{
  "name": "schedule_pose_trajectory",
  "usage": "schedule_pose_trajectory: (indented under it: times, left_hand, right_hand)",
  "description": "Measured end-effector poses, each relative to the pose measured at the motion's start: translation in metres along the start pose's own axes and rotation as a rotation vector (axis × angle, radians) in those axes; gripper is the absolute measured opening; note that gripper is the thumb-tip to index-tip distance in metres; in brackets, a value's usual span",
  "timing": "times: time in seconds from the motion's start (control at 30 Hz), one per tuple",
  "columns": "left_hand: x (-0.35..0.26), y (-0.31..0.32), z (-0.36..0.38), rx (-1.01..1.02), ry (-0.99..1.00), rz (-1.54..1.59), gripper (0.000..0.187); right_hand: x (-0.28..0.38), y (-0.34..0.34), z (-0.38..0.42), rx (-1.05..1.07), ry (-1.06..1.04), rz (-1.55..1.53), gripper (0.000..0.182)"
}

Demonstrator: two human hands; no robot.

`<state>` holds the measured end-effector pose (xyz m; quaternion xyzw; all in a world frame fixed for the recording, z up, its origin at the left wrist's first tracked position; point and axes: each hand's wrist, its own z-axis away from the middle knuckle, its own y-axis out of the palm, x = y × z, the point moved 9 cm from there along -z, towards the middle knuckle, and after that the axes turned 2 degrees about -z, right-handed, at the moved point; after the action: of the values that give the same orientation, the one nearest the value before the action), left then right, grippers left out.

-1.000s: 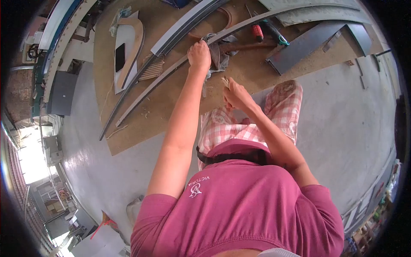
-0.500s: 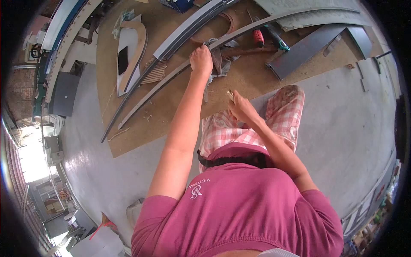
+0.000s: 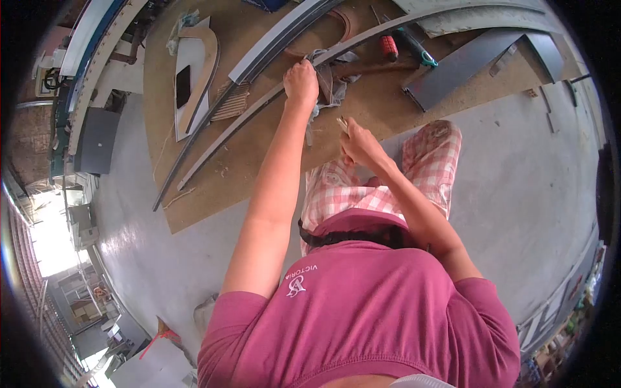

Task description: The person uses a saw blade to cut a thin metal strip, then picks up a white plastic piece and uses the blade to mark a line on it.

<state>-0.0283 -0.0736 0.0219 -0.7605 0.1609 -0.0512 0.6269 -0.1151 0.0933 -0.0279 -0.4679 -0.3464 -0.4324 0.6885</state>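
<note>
My left hand point(image 3: 301, 84) is closed at the long curved grey strip point(image 3: 239, 124), its fingers wrapped round it near the middle. A crumpled clear plastic scrap point(image 3: 336, 90) lies just right of that hand. Lower and to the right, my right hand point(image 3: 363, 145) is closed above my knees on a small pale, thin piece point(image 3: 343, 124) whose tip pokes out past the fingers. Its exact kind is too small to make out. A second, thicker curved grey profile point(image 3: 272, 48) runs alongside the strip on the brown board point(image 3: 194, 210).
A red-handled tool point(image 3: 389, 48) and a teal-handled tool point(image 3: 427, 59) lie beyond my hands. Dark angled panels point(image 3: 453, 74) are at the right. A black phone point(image 3: 184, 86) rests on a white board at the left, beside a curved wooden piece point(image 3: 210, 48). Grey floor point(image 3: 517, 181) surrounds the brown board.
My right hand has shifted slightly up and to the left with the pale piece. My left hand keeps its hold on the strip, and the whole view has tilted a little.
</note>
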Motion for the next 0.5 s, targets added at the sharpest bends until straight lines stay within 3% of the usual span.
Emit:
schedule_pose_trajectory:
  times: [0.07,0.17,0.27,0.37,0.5]
  left_hand:
    - [-0.003,-0.008,0.002,-0.017,0.005,-0.001,0.013]
    - [-0.002,-0.007,-0.001,-0.007,-0.003,0.005,0.015]
    - [-0.002,-0.003,-0.001,0.009,0.011,-0.010,0.015]
    - [-0.004,-0.006,0.000,0.057,0.006,-0.001,0.015]
    - [-0.002,-0.007,0.000,0.037,-0.003,-0.017,0.015]
  right_hand:
    - [0.005,0.000,-0.007,0.048,0.097,-0.122,0.019]
    - [-0.006,0.003,0.007,-0.018,-0.048,0.032,0.019]
    - [-0.013,0.005,0.013,-0.019,-0.053,0.048,0.019]
    - [-0.003,0.003,-0.006,0.055,0.080,-0.142,0.022]
    - [-0.011,0.004,-0.001,-0.010,-0.033,-0.010,0.020]
